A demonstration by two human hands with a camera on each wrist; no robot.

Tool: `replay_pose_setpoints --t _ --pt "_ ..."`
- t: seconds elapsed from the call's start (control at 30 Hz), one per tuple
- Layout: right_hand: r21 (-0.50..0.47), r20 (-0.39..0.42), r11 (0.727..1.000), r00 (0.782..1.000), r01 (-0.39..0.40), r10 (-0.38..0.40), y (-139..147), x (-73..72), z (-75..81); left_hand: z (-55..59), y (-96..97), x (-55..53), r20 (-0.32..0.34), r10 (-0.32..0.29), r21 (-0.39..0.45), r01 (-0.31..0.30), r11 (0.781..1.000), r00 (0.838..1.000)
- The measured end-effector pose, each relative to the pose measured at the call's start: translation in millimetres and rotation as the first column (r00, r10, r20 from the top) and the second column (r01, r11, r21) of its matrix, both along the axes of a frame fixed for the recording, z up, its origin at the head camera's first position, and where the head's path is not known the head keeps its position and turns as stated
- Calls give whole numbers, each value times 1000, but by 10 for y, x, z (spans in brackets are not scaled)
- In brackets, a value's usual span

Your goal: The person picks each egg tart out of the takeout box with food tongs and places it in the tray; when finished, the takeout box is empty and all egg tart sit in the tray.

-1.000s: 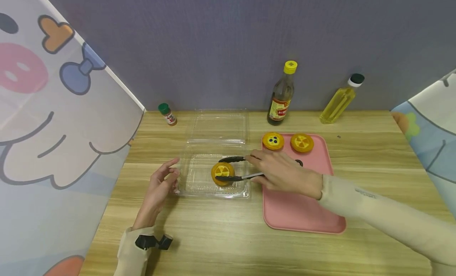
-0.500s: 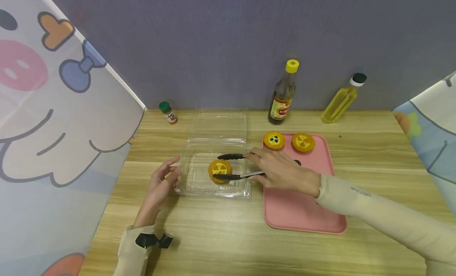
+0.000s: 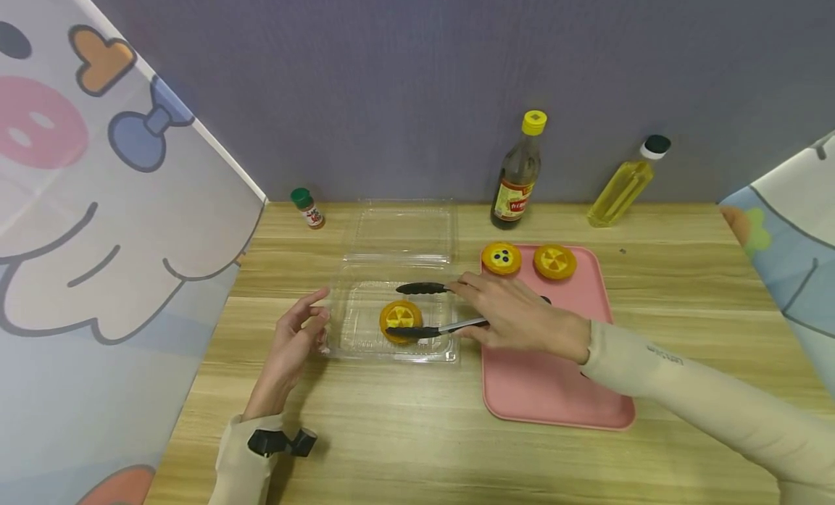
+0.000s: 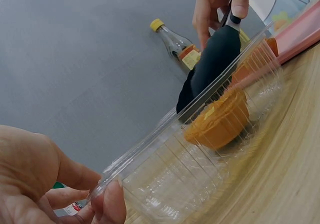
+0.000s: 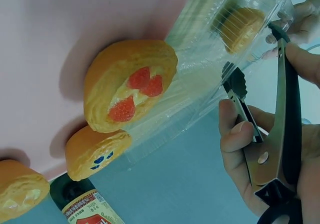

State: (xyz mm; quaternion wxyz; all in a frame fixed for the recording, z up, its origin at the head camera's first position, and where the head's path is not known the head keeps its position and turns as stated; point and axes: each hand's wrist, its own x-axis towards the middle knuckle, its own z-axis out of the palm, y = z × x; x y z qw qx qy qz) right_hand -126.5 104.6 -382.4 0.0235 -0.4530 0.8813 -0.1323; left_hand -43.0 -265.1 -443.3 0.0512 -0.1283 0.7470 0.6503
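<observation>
My right hand (image 3: pixel 515 313) grips a pair of tongs (image 5: pixel 272 154) with black tips. The tips stand apart over the clear plastic container (image 3: pixel 352 349), the lower one overlapping a fruit-topped tart (image 3: pixel 399 316) in the head view. In the left wrist view that tart (image 4: pixel 220 124) sits in the container's right part, near its bottom. My left hand (image 3: pixel 296 338) pinches the container's left rim (image 4: pixel 112 176) between thumb and fingers. A strawberry-topped tart (image 5: pixel 132 86) lies on the pink tray; my right hand hides it in the head view.
Beside the container lies the pink tray (image 3: pixel 554 400), with a blueberry-topped tart (image 3: pixel 501 259) and another fruit tart (image 3: pixel 554 261) at its back. Along the wall stand a dark sauce bottle (image 3: pixel 515 179), an oil bottle (image 3: pixel 622 190) and a green-capped shaker (image 3: pixel 308 208).
The tart has shifted slightly left within the container. The tongs' tips have spread wider, the lower one moving toward the tart's near edge. My left hand has stayed in place.
</observation>
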Motion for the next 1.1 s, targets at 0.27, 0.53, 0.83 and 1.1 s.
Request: replay_pose_setpoints --t 0.27,0.53,0.83,1.1 --pt "2 16 1000 1000 -25 25 6 28 -2 5 -6 8 2 -20 4 20 1000 1000" --pt "-4 -9 999 999 -43 43 -9 43 -61 8 -1 16 13 -25 6 25 1000 1000" --pt "-5 -73 998 996 -59 59 -32 58 -101 19 7 9 16 -13 12 13 1000 1000" --pt "-6 -101 999 994 -47 46 -48 66 -136 22 11 6 16 -15 10 15 1000 1000"
